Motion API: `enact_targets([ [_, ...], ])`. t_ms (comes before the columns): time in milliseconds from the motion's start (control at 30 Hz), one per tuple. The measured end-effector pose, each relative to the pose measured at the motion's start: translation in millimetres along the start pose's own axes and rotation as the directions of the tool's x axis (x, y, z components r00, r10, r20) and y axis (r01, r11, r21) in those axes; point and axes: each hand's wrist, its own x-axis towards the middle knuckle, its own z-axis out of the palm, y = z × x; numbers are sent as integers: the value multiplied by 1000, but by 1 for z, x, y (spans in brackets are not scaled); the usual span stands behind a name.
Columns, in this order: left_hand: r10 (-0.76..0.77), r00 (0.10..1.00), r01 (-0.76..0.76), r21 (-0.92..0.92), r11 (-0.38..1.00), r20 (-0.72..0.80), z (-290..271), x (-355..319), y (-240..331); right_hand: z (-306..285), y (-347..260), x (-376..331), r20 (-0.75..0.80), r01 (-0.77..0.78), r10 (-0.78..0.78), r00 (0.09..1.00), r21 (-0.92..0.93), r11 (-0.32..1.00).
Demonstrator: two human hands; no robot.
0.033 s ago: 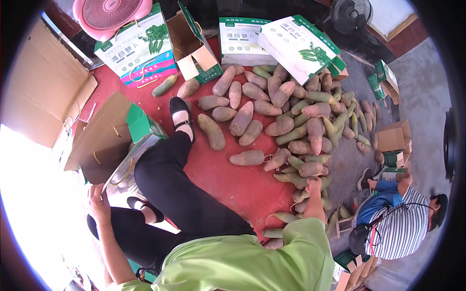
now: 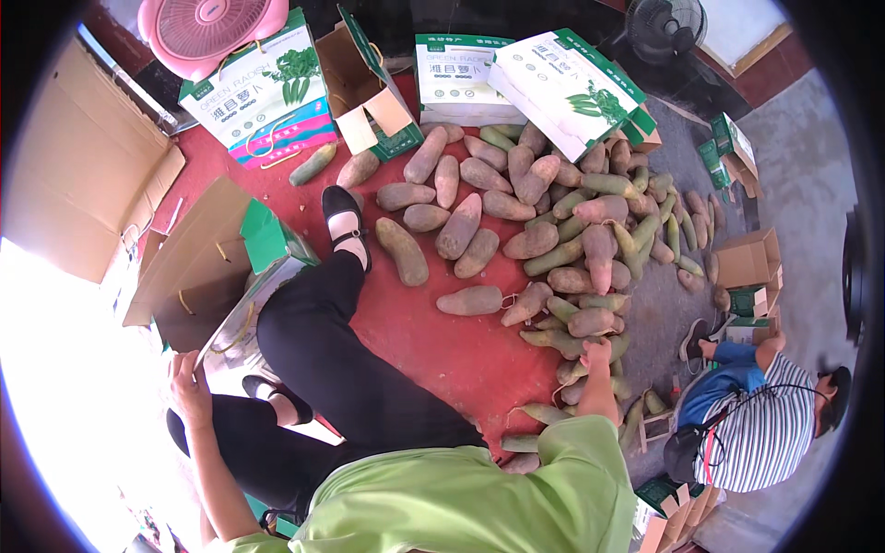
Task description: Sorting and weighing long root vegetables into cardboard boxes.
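Note:
My left hand is closed on the near edge of an open cardboard carton, which stands tilted beside my left leg. The carton has a green flap and yellow cord handles. Out to the right, my right hand has its fingers curled at the end of a green radish in a big heap. A reddish-brown radish lies just beyond those fingers. The heap mixes green radishes with dusty reddish-brown ones. Several more, such as a long radish, lie loose on the red mat.
White-and-green gift cartons stand behind the heap, near a black fan. A pink fan rests by another carton. At the right, a person in a striped shirt sits by an open carton.

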Motion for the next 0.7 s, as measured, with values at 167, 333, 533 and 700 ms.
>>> enact_targets([
  [167, -8, 1000, 8, -38, 999, 2, 1, 2, 3, -8, 18, -8, 34, 29, -33, 999, 111, 993],
  [333, 11, 1000, -12, -36, 999, -26, -1, 1, 2, 4, 15, -62, 76, 156, -174, 982, 194, 968],
  [533, 33, 997, -37, -58, 998, -66, -4, -3, 5, 25, 19, -106, 20, 206, -207, 978, 44, 977],
  [700, -3, 999, 2, -22, 1000, -36, -16, -4, 12, 50, 29, -119, -41, 569, -627, 778, -376, 731],
])
